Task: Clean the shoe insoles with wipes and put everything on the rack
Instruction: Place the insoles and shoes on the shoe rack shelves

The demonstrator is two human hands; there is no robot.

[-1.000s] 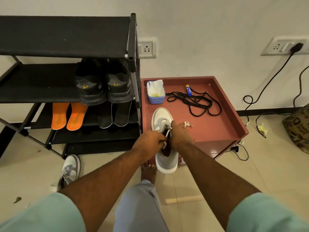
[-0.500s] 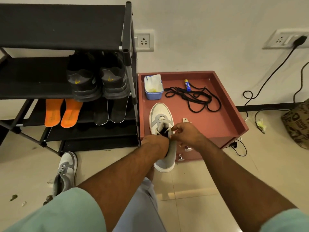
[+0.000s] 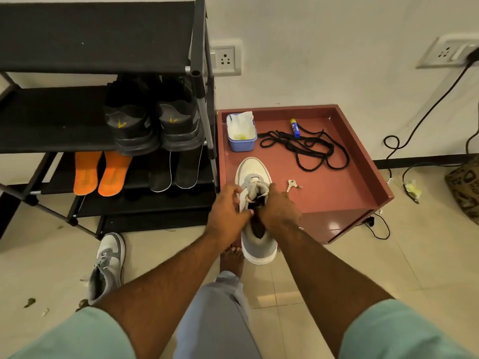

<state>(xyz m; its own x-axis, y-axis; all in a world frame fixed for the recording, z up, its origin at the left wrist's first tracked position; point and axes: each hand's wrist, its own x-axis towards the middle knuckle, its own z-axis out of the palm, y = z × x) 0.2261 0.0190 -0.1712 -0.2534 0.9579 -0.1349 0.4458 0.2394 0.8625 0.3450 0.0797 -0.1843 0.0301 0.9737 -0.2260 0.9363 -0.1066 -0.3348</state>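
A grey and white sneaker [image 3: 255, 172] lies over the front edge of the red table [image 3: 344, 193], toe toward the wall. My left hand [image 3: 226, 215] grips its left side by the opening. My right hand [image 3: 278, 209] grips the right side, fingers at the tongue. A dark insole [image 3: 258, 225] shows inside the opening. The blue wipes box [image 3: 241, 132] stands at the table's back left. On the black rack [image 3: 199, 73] sit two black shoes [image 3: 153, 123], with orange insoles [image 3: 99, 172] and black insoles [image 3: 173, 171] one shelf lower.
The matching sneaker [image 3: 107, 265] lies on the floor by the rack's foot. Black laces [image 3: 303, 149], a blue tube [image 3: 295, 127] and keys [image 3: 293, 185] lie on the table. Cables trail along the wall at the right. My bare foot [image 3: 232, 260] is under the held shoe.
The view shifted a little. My hands have stayed on the sneaker, spreading its opening; more of the dark insole shows now.
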